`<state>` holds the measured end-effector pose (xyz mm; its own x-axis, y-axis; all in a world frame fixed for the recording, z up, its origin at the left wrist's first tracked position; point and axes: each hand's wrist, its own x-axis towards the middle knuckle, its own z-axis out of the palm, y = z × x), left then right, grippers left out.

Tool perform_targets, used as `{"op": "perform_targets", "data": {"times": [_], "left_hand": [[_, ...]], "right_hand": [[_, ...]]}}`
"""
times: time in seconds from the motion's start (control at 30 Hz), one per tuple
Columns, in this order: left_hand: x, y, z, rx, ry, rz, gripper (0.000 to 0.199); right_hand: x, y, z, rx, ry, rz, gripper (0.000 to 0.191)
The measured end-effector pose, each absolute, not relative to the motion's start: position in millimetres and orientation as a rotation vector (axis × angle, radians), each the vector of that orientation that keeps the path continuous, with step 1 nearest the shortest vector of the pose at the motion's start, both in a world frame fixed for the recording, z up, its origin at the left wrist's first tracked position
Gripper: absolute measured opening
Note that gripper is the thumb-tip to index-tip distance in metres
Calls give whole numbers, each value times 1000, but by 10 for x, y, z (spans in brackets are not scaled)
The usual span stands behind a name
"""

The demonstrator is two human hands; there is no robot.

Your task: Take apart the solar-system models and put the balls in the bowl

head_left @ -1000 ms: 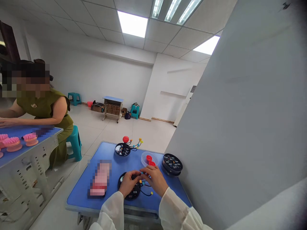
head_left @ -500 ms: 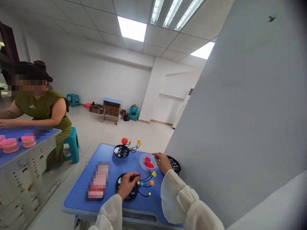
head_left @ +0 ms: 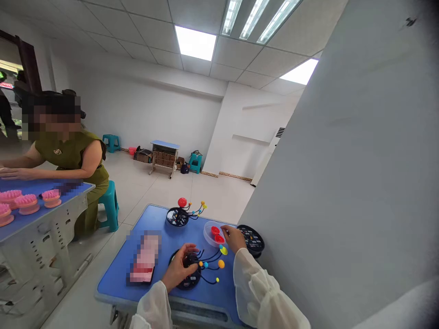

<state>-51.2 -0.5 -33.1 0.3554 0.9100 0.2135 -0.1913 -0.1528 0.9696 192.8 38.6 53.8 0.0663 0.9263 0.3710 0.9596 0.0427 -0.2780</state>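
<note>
My left hand (head_left: 179, 268) curls round the centre of a planet model (head_left: 189, 282), a round black base with thin curved black arms tipped by yellow, orange and blue balls. Thumb and fingers are on opposite sides of its dark middle, partly hiding it. My right hand (head_left: 234, 238) reaches over the right rim of a clear round dish (head_left: 206, 236), thumb and index finger slightly apart beside red half-shells (head_left: 219, 238). Contact with the shells cannot be made out. Behind my right hand stands another black round base (head_left: 253, 238), close to the wall.
A similar model with a red ball (head_left: 182, 202) stands at the back of the blue table (head_left: 116, 278). A blurred pink phone-like object (head_left: 146, 258) lies at left. Another person (head_left: 73, 153) sits at a table with pink brushes (head_left: 27, 204). A grey wall (head_left: 343, 183) bounds my right.
My right hand has lowered its fingers into the dish, near the red half-shells. My left hand has changed from a pinch on the model to a wider hold. The view has shifted slightly left.
</note>
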Motion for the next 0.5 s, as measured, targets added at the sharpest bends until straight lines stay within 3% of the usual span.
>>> {"op": "perform_targets", "data": {"times": [0.13,0.27,0.5], "left_hand": [[-546,-62,-326,1532,781,1177,32],[-515,-119,-334,1774,839,1257,8],[-413,-159,-374,1843,906,1271,20]], "right_hand": [[1667,16,598,-1649,-1917,-66,27],[1334,-440,524,-1338,-2041,-61,10],[1065,-643,320,-1422,-1974,-137,8]]}}
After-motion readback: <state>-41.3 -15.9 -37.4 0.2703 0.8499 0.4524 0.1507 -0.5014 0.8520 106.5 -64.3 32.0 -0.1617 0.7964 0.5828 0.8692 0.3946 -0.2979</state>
